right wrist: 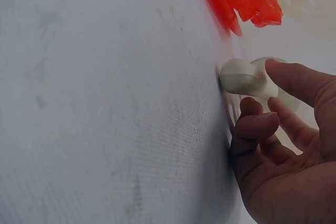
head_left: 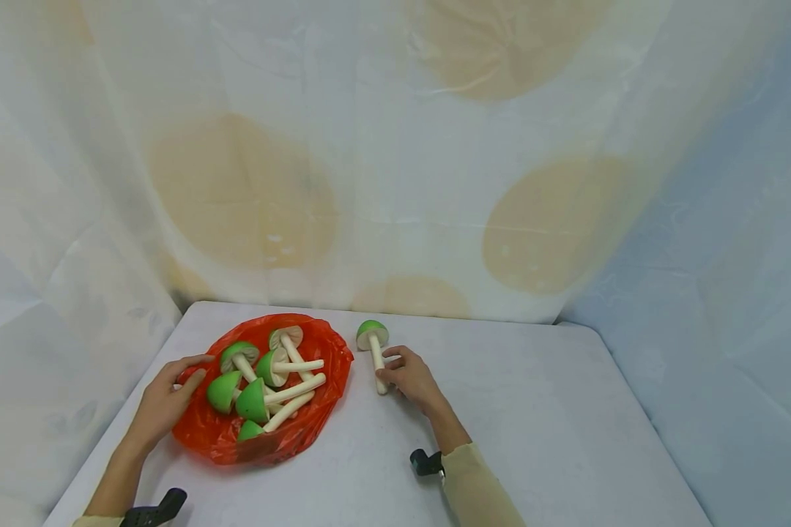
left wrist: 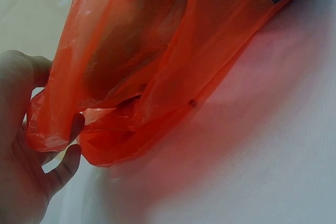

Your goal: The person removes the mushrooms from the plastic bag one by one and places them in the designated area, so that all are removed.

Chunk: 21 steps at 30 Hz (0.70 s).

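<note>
Currently right hand [head_left: 410,377] pinches stem [head_left: 376,355] of lone green-capped mushroom [head_left: 372,334] on bench [head_left: 554,424] beside red bag [head_left: 217,448], left hand [head_left: 163,401] holding its edge; loose pinch could let round stem roll, slack edge could fold over mushrooms [head_left: 250,400] inside

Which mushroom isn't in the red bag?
The lone mushroom at the right grip, beside the red bag; the other visible mushrooms lie inside it.
</note>
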Motion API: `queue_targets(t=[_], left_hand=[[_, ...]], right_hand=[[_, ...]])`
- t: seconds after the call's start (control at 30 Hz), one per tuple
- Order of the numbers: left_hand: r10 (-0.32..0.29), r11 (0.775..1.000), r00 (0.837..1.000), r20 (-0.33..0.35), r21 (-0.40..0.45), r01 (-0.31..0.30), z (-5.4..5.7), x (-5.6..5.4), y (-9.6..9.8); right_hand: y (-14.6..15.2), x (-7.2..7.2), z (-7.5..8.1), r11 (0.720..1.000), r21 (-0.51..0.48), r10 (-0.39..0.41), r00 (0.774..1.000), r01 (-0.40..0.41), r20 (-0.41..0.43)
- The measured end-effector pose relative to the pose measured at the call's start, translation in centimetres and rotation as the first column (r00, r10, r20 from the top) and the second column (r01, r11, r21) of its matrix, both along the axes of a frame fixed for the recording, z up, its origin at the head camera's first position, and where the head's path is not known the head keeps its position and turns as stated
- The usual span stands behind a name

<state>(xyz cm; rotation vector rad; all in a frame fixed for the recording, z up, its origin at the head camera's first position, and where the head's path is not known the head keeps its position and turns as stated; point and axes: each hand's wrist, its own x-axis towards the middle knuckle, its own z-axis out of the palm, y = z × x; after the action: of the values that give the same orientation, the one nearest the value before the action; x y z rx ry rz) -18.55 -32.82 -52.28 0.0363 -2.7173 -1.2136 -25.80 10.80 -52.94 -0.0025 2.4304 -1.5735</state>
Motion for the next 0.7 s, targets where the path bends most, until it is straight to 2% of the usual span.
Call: queue_targets(t=[0.7], left_hand=[[0.001,1.000,1.000,0.016,0.019,-0.001,0.07,0.05,0.16]], right_hand=[[0.32,0.09,0.35,0.999,-0.037,-0.024,0.999,0.023,-0.027]])
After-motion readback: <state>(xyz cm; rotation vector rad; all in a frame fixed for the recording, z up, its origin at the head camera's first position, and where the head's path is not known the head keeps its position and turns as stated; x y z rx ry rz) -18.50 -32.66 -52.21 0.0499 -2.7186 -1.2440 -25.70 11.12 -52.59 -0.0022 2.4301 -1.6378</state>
